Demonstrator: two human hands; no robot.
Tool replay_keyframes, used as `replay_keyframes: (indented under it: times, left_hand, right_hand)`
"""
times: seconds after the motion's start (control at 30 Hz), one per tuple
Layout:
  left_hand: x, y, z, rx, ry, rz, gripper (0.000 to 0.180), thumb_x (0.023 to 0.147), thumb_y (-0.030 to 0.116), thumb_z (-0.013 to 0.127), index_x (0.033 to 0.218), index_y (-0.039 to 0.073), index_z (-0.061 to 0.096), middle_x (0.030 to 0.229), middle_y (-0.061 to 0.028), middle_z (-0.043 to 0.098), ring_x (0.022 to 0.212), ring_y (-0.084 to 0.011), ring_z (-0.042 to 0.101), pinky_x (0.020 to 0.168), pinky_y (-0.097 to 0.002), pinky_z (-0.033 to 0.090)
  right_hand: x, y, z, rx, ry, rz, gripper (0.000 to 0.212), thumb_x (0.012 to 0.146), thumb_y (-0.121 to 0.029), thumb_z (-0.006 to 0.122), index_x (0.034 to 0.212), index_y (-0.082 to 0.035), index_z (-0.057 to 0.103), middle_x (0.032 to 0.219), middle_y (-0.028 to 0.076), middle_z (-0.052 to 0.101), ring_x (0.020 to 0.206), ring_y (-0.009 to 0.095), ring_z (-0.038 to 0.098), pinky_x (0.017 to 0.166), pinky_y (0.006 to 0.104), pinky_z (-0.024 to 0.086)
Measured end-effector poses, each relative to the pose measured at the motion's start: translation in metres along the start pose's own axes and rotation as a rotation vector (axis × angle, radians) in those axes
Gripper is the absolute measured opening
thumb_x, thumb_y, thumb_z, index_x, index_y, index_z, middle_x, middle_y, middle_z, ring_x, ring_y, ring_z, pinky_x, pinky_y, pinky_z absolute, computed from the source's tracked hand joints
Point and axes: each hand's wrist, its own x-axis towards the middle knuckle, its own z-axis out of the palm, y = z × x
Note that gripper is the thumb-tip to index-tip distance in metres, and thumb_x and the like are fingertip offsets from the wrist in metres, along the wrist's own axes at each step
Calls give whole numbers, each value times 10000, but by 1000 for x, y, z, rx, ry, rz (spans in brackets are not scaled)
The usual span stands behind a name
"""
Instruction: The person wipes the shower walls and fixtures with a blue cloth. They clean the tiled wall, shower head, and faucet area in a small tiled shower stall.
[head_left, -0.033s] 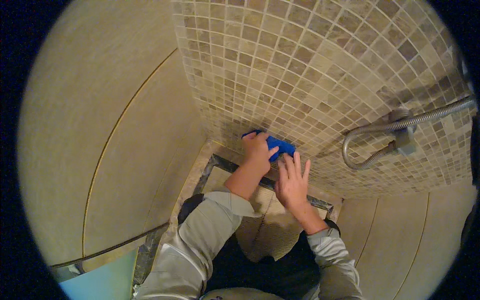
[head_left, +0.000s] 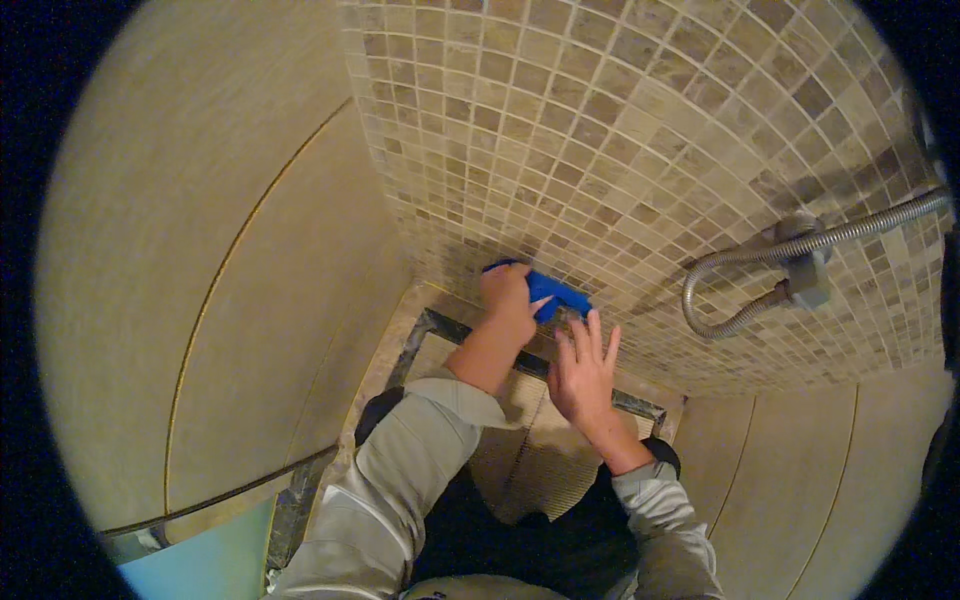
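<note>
A blue cloth [head_left: 560, 292] lies against the lower part of the mosaic-tiled wall [head_left: 560, 130]. My left hand [head_left: 508, 298] is closed on the cloth's left portion and presses it to the tiles. Just to the right, my right hand [head_left: 583, 372] has its fingers stretched out and spread. Its fingertips are close by the cloth's right end; whether they touch it I cannot tell. Part of the cloth is hidden under my left hand.
At the right a metal shower hose [head_left: 720, 262] loops from a wall fitting [head_left: 806, 272]. Large smooth panels [head_left: 280, 230] form the left wall. Beneath my arms is a ribbed floor [head_left: 530, 450] with a dark stone border [head_left: 408, 350]. A glass edge [head_left: 215, 510] stands at lower left.
Almost nothing differs. My left hand and the cloth have shifted very slightly left, and my right hand has dropped a touch away from the cloth's right end.
</note>
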Motion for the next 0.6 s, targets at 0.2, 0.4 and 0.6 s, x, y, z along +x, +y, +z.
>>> replay_keyframes:
  times: [0.2, 0.4, 0.6]
  left_hand:
    - [12, 76, 16, -333, 366, 1, 263, 877, 118, 735, 1100, 69, 603, 990, -44, 585, 931, -180, 562, 759, -325, 487]
    - [-39, 102, 53, 267, 123, 711, 275, 831, 48, 766, 1061, 60, 617, 989, -72, 595, 925, -237, 584, 838, -356, 484]
    - [-49, 86, 56, 545, -129, 929, 249, 784, 11, 752, 1006, 57, 648, 970, -158, 634, 937, -371, 625, 837, -430, 512]
  right_hand:
    - [-56, 4, 22, 369, -26, 206, 425, 839, -142, 717, 1232, 3, 649, 1340, 220, 559, 1390, 471, 426, 1173, 677, 274]
    - [-55, 11, 29, 496, -44, 202, 394, 855, -160, 724, 1208, 3, 654, 1307, 229, 573, 1339, 467, 463, 1155, 561, 371]
    - [-53, 12, 32, 505, -13, 150, 414, 843, -138, 715, 1227, -3, 635, 1297, 231, 581, 1295, 464, 488, 1126, 546, 401]
